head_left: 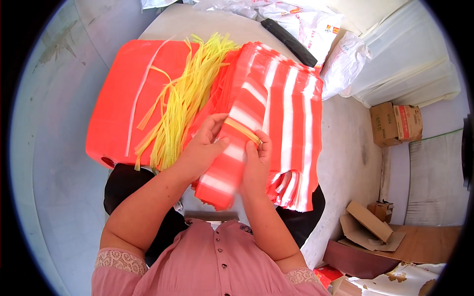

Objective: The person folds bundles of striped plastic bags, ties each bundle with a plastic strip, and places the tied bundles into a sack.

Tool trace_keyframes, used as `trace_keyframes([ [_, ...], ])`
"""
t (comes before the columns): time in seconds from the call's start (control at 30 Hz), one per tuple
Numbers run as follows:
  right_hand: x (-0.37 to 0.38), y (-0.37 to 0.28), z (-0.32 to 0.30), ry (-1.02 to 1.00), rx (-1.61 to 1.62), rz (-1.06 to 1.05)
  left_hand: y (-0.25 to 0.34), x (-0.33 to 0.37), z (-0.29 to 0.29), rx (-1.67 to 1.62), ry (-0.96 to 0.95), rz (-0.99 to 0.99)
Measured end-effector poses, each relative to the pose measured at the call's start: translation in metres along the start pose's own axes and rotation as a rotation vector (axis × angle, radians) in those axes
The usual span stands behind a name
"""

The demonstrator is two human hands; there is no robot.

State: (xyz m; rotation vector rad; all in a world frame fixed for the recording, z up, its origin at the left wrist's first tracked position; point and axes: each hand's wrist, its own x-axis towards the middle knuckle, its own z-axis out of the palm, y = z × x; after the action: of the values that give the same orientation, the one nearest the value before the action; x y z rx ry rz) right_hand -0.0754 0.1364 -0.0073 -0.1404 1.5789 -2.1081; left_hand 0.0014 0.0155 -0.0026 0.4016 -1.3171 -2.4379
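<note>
A folded bundle of red-and-white striped plastic bags (236, 154) lies between my hands, with a yellow strip (243, 130) running across its middle. My left hand (206, 144) is closed on the bundle's left edge, fingertips by the strip's left end. At the strip's right end, my right hand (258, 155) pinches the strip against the bundle. Beneath and to the right spreads a thick stack of the same striped bags (292, 118). To the left lies a loose bunch of thin yellow strips (190, 93).
A large red block-shaped thing (118, 98) stands at the left, partly under the yellow strips. Beyond the stack are a black roll-like object (289, 42) and white plastic sacks (340, 64). Cardboard boxes (395, 123) and an opened carton (368, 227) stand at the right.
</note>
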Motion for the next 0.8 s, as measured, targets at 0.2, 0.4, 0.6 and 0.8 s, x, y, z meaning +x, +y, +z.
trace_keyframes([
  [0.2,0.004,-0.022,0.001,-0.059,0.007,0.003,0.012,0.000,0.000,0.006,-0.079,-0.119],
  [0.4,0.010,-0.035,-0.003,-0.090,0.235,0.094,0.008,-0.002,0.001,0.018,-0.083,-0.080],
  [0.6,0.016,-0.027,-0.003,-0.106,-0.121,0.068,0.002,0.001,-0.004,0.167,-0.056,-0.042],
  [0.8,0.034,-0.057,-0.034,-0.255,-0.738,-0.002,0.012,0.000,-0.003,0.002,-0.087,-0.070],
])
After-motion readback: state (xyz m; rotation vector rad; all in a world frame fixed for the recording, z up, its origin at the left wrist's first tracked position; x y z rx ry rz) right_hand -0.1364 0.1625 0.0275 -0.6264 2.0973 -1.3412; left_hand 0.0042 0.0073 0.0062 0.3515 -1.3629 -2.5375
